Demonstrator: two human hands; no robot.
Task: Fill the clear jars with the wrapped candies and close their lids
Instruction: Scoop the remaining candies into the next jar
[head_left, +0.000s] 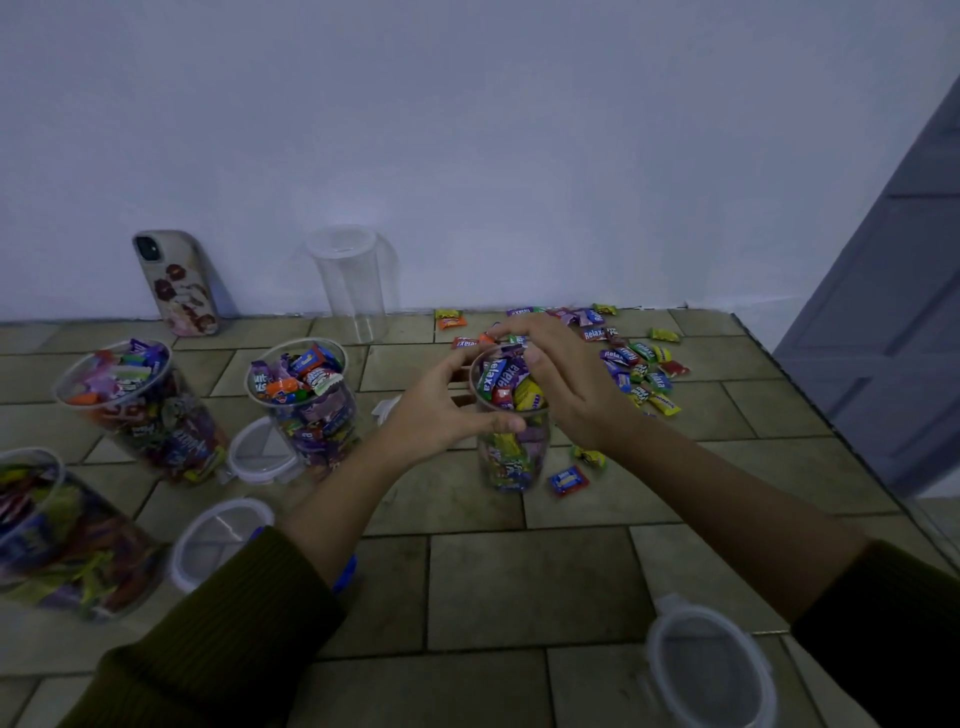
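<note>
Worktop (519, 587) of tan tiles carries three filled jars (140, 415), all lidless, at the left and an empty jar (353, 286) by the wall. Near the middle the left hand (431, 415) curls round the upper wall of a fourth jar (511, 457), nearly brimful and upright. The right hand (566, 384) hovers over its mouth, fingers bunched on a few wrapped candies (506, 340). Filling looks almost done. Next, I'd judge: drop these, then press on a lid (711, 670).
</note>
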